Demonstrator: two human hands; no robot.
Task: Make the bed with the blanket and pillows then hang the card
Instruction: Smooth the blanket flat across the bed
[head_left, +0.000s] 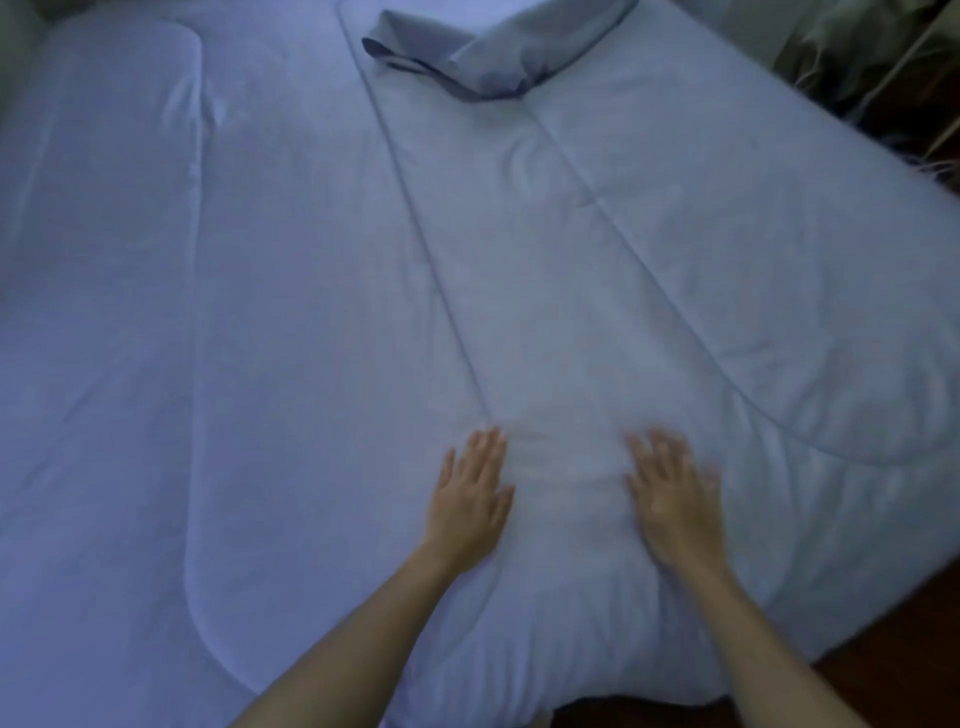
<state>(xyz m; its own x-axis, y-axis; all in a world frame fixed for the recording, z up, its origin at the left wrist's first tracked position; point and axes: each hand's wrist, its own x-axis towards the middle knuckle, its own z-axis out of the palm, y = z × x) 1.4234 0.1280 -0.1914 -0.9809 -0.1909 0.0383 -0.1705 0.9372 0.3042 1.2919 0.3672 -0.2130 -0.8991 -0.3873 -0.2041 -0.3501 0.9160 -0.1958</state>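
Pale blue quilted fabric blanket (519, 322) is spread flat over the bed. The left hand (470, 499) and right hand (672, 499) are laid palm-down on it near its close edge, fingers extended, nothing gripped. A crumpled blue-grey pillowcase (498, 49) is seen at the far end.

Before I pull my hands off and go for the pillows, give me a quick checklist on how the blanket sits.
1. Both palms flat on the blanket: ok, left hand and right hand lie open on it.
2. Fabric between the hands smooth: not ok, small ripples show.
3. Far corner laid flat: not ok, it is folded back and bunched.
4. Left side covered: ok, though long creases remain.
5. Pillows within reach: cannot tell, none clearly shows.
6. Card located: cannot tell, not in view.
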